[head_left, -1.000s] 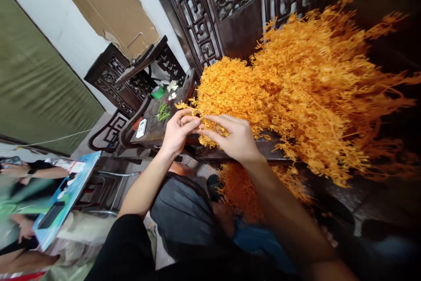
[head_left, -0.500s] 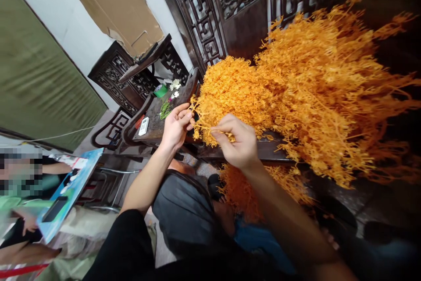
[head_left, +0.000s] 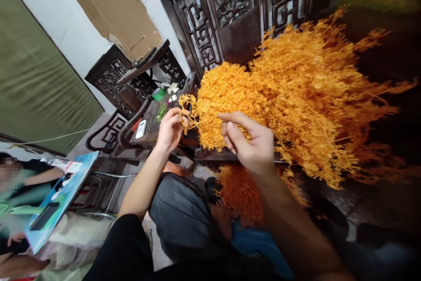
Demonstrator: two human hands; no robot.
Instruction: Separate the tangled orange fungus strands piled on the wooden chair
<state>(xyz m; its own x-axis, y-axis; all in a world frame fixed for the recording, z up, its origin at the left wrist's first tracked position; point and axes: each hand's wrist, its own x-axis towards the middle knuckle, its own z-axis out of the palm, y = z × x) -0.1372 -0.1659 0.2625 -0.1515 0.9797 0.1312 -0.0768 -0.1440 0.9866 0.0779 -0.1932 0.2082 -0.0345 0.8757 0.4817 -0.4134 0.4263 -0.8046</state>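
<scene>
My left hand is closed on a small orange sprig, its curly branches standing out past the fingertips. To the right, my right hand is in front of the heap, its index finger stretched out and its thumb apart from it. I see nothing between those fingers. Behind both hands a big heap of orange artificial-looking sprigs covers much of the dark wooden bench. More orange sprigs lie lower down, beneath the bench edge.
Left of the heap are a green tape roll, white flowers, green stems and a white device. A carved wooden backrest rises behind. At far left a person sits by a blue table with a phone.
My right hand has let go of the sprig and drawn away to the right, its fingers opening. My left hand, with the sprig, has shifted slightly left. The view has turned a little.
</scene>
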